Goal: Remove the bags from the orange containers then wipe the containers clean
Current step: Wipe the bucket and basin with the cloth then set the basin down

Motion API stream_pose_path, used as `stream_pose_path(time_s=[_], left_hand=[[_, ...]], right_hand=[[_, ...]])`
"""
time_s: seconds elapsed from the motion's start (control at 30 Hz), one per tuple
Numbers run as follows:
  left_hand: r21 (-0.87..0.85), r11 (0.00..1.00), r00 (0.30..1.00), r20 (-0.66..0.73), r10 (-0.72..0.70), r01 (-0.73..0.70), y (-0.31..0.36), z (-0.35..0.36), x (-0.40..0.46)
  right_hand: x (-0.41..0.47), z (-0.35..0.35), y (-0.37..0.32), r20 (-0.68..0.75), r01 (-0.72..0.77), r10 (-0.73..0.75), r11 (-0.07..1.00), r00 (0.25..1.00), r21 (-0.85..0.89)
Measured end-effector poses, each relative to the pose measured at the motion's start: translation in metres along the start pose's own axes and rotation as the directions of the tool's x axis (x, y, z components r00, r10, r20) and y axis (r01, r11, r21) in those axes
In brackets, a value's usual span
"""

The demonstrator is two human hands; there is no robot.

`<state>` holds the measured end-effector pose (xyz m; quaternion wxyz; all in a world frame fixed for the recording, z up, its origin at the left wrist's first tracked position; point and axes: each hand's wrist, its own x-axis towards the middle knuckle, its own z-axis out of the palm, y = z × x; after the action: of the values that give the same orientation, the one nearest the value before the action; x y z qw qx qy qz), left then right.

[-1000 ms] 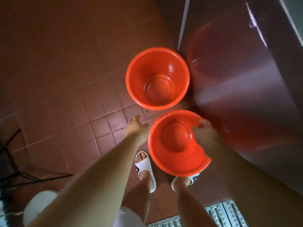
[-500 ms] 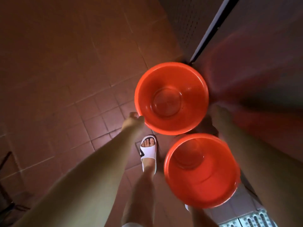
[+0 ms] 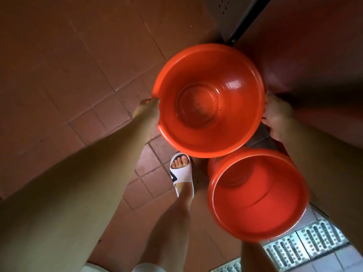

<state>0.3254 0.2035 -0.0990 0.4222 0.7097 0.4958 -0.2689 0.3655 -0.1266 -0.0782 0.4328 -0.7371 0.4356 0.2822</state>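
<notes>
I see red-brown floor tiles (image 3: 82, 79) across the left, a dark metal cabinet (image 3: 314, 55) far right. The far orange container (image 3: 208, 134) sits between both hands, no bag inside, dark specks on its bottom. The near orange container (image 3: 259, 222) lies lower right, also bagless, its rim just under the far one's. My left hand (image 3: 147, 112) grips the far container's left rim, fingers curled beneath. My right hand (image 3: 277, 116) grips its right rim, fingers curled. A white slipper (image 3: 181, 173) stands below, a metal grate (image 3: 294, 250) near right.

Two bagless orange containers (image 3: 208, 99) (image 3: 257, 195), upright, adjacent.
</notes>
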Motion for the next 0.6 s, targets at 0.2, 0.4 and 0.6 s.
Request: stream_pose_path(time_s=[0.2, 0.4, 0.6], left_hand=[[-0.093, 0.995, 0.999, -0.011, -0.045, 0.044, 0.017, -0.019, -0.010], [-0.050, 0.999, 0.993, -0.119, 0.014, -0.020, 0.034, -0.074, -0.042], [-0.080, 0.995, 0.983, -0.181, 0.038, -0.054, 0.031, -0.143, -0.130]], right_hand=[[-0.020, -0.003, -0.018, 0.079, -0.125, 0.123, 0.992, 0.989, 0.020], [-0.069, -0.003, -0.047, 0.132, -0.104, 0.097, 0.994, 0.987, 0.043], [-0.154, -0.032, -0.082, 0.170, 0.044, -0.058, 0.995, 0.984, 0.084]])
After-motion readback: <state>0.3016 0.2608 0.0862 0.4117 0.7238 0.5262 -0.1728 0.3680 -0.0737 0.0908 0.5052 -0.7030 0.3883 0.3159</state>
